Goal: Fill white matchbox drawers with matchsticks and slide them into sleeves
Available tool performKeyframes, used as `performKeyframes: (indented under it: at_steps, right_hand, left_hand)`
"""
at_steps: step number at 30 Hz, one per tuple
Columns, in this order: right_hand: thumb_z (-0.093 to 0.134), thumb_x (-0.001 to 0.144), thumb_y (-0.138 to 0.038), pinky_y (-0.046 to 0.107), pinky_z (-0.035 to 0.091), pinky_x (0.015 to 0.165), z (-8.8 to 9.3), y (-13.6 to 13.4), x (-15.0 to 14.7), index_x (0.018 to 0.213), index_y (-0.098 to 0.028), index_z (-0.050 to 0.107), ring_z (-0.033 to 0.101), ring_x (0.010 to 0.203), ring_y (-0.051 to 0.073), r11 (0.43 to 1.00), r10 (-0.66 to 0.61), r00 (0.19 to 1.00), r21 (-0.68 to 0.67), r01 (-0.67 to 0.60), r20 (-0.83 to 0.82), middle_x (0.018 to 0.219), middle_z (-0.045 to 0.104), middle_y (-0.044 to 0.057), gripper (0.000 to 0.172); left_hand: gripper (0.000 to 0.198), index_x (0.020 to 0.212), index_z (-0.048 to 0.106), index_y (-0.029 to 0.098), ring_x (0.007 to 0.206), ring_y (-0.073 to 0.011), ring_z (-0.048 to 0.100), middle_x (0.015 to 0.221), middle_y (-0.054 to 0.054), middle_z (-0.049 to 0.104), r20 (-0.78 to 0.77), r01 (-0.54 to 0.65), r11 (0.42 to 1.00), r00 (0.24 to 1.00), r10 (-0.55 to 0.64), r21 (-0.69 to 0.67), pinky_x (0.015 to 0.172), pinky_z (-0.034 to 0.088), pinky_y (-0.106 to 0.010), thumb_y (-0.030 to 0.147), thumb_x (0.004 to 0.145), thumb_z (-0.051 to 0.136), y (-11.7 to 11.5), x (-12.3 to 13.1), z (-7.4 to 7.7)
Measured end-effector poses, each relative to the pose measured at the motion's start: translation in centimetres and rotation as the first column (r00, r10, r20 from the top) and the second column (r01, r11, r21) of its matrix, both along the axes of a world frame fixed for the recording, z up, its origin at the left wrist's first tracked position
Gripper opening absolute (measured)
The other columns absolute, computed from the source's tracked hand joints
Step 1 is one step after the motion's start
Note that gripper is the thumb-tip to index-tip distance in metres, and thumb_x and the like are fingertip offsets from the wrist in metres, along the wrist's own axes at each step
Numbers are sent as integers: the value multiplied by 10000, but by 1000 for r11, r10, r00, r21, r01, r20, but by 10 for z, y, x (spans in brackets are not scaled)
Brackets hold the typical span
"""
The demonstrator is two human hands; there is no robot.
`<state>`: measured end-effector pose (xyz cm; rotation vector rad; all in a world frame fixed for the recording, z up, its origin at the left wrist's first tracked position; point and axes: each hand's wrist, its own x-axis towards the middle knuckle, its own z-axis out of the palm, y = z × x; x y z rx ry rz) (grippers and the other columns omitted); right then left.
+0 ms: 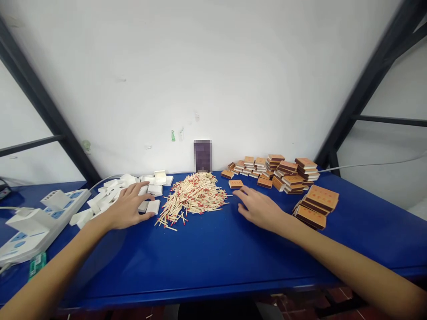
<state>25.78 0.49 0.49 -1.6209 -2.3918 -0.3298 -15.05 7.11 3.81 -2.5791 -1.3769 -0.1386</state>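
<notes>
My left hand (pixel 129 206) is over the near right side of a heap of white matchbox trays (pixel 111 192), fingers apart. One small white tray (pixel 153 207) lies by its fingertips; whether they touch cannot be made out. My right hand (pixel 256 206) hovers low with spread fingers, near an orange matchbox (pixel 235 184). Nothing shows in its grasp. Between both hands spreads a large pile of loose red-tipped matches (pixel 196 195), a few strewn at its near left edge. Stacked orange matchboxes (pixel 293 181) stand to the right, and a closer stack (pixel 313 206) sits beside my right forearm.
On the left a white power strip (pixel 43 231) carries plugged-in adapters, with a green packet (pixel 37 265) below it. A pixelated dark rectangle (pixel 203 155) stands against the white wall. Dark metal posts (pixel 363 84) slope up at both sides of the blue table (pixel 200 262).
</notes>
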Motion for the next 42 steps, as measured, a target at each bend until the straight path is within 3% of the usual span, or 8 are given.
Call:
performKeyframes:
  at_steps: [6, 9, 18, 22, 26, 31, 34, 42]
  right_hand:
    - [449, 874, -81, 411, 438, 940, -2, 45, 9, 1382, -114, 435, 441, 1302, 313, 993, -90, 994, -66, 95, 67, 1484, 399, 199, 510]
    - [410, 903, -93, 363, 440, 923, -4, 52, 9, 1339, -116, 473, 511, 1239, 270, 991, -89, 993, -99, 96, 73, 1394, 509, 183, 441]
    - [439, 913, -165, 432, 459, 801, 7, 1, -12, 1025, -110, 610, 614, 976, 337, 985, -169, 972, -7, 172, 160, 1018, 655, 207, 212]
    - [442, 895, -115, 444, 472, 859, 10, -8, -33, 1180, -131, 582, 606, 1045, 309, 990, 130, 988, 48, -135, 86, 1209, 614, 186, 318]
    - [460, 888, -81, 425, 473, 922, 8, -5, -54, 1176, -160, 590, 581, 1088, 258, 846, 526, 844, -32, -532, -105, 1155, 632, 137, 325]
    - [420, 935, -86, 332, 497, 872, 5, -11, -64, 1148, -165, 602, 601, 962, 185, 734, 589, 721, -131, -667, -365, 1037, 640, 83, 291]
    - [414, 943, -88, 328, 497, 875, 3, -9, -69, 1229, -171, 575, 599, 980, 182, 739, 566, 729, -156, -656, -386, 1087, 625, 86, 339]
    - [441, 882, 15, 387, 465, 880, 3, 24, -103, 1193, -189, 637, 552, 995, 224, 741, 670, 742, -64, -668, 10, 1103, 610, 113, 421]
  left_hand:
    - [400, 1101, 627, 239, 1340, -384, 324, 1423, -117, 432, 60, 45, 996, 997, -40, -79, 1042, 301, -632, 525, 827, 579, -6, 1, -7]
    - [300, 1021, 644, 231, 1327, -366, 334, 1410, -100, 443, 73, 73, 991, 995, -65, -111, 1029, 305, -623, 472, 880, 534, -9, 4, -11]
    - [185, 953, 646, 220, 1271, -269, 363, 1345, -68, 457, 302, 207, 978, 931, -204, 23, 1064, 328, -519, 323, 965, 493, -60, 28, 9]
    - [139, 937, 683, 241, 1236, -271, 407, 1302, -68, 494, 279, 478, 867, 859, -429, -139, 1034, 388, -482, 252, 943, 544, -102, 75, 5]
    - [128, 973, 690, 246, 1206, -284, 445, 1273, -83, 531, 219, 604, 785, 791, -571, -138, 1008, 413, -455, 218, 919, 578, -115, 105, -6]
    - [214, 1073, 668, 262, 1169, -227, 494, 1253, -74, 554, 291, 586, 804, 790, -540, -99, 995, 435, -418, 175, 940, 525, -84, 87, 2]
    - [307, 976, 677, 234, 1050, -180, 568, 1108, -65, 626, 392, 552, 831, 751, -531, 69, 905, 480, -378, 81, 935, 414, -48, 69, 12]
    - [149, 828, 632, 156, 707, -141, 573, 769, -42, 635, 496, 281, 898, 758, -424, 339, 687, 475, -290, 215, 872, 502, 12, 72, 2]
